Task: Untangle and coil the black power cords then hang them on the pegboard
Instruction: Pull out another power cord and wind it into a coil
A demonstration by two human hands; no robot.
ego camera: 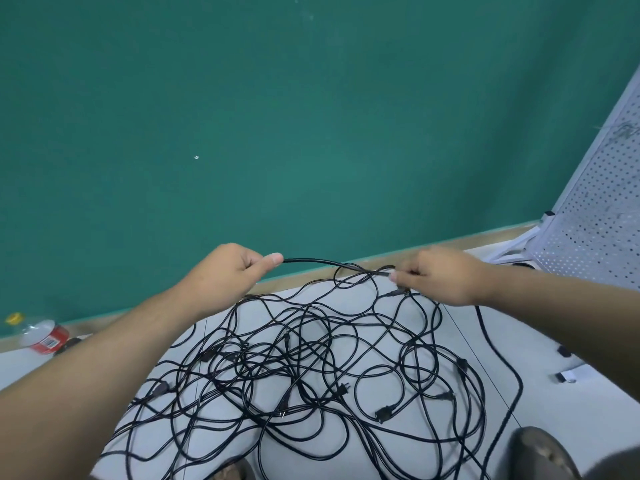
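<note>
Both the left hand (231,271) and right hand (437,279) pinch one raised cord (311,260) strand between them, with the tangled black power cords (311,368) on the floor nearer.

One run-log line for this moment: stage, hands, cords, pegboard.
stage: untangling | left hand: pinches raised cord | right hand: pinches same cord | cords: tangled heap on floor | pegboard: no cord hung in view

Soft, even light is filling the view, bright enough without glaring. The cords (286,341) are casting only faint shadows on the pale floor (433,420). The wide lens is bowing the foot of the wall (242,98) and leaning the pegboard (595,216); the shoe (540,452) at the bottom edge is blurring.
</note>
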